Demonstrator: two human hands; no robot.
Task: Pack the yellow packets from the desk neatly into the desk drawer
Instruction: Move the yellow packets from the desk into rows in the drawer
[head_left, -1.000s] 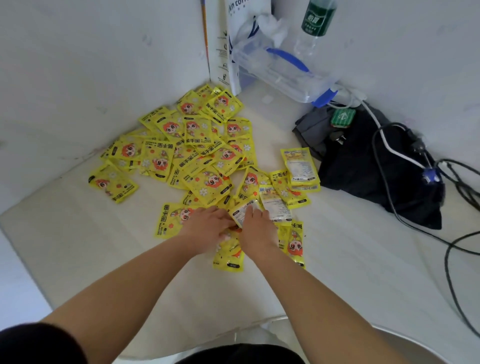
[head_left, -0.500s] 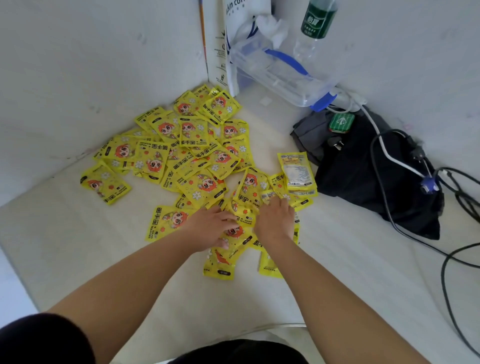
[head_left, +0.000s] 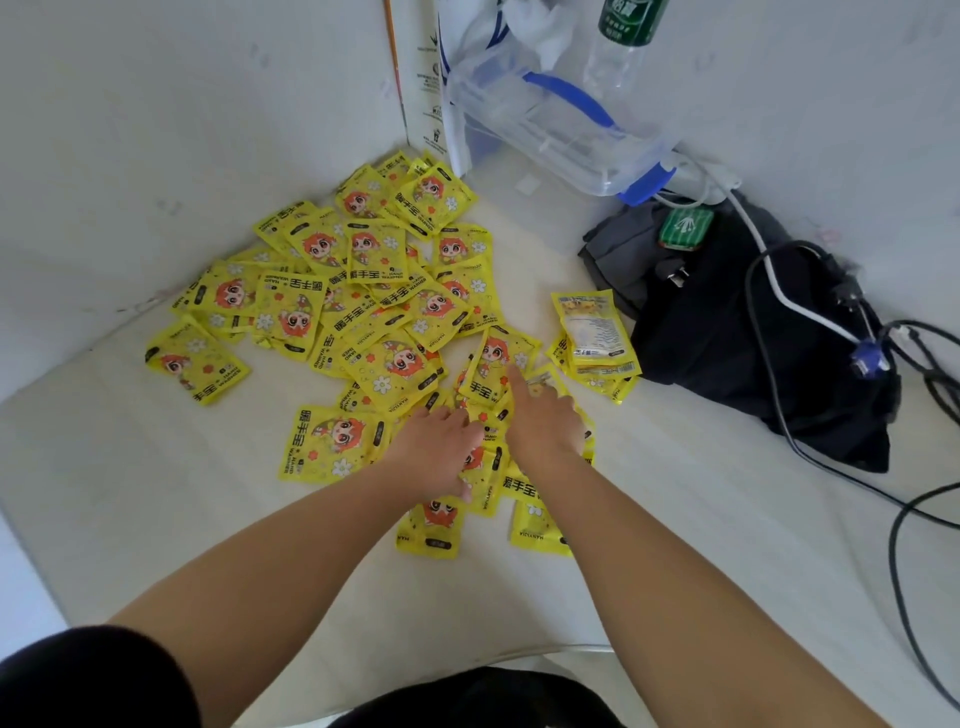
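Note:
Several yellow hand-warmer packets (head_left: 363, 291) with a red-haired cartoon figure lie scattered and overlapping across the pale desk (head_left: 156, 519), up into the corner. A small stack of packets (head_left: 595, 332) lies face down at the right of the pile. My left hand (head_left: 434, 449) rests flat with spread fingers on the nearest packets. My right hand (head_left: 543, 418) lies beside it on the packets, its forefinger stretched out onto one packet (head_left: 496, 358). No drawer is in view.
A clear plastic box with blue handles (head_left: 561, 130) and a green-labelled bottle (head_left: 623, 41) stand at the back. A dark bag (head_left: 753, 338) with a green tin (head_left: 685, 226) and black and white cables (head_left: 909, 519) fills the right side. White walls close the corner.
My right hand has let go of the face-down packet it held a second ago and moved forward and right over the pile. My left hand has stayed on the near packets.

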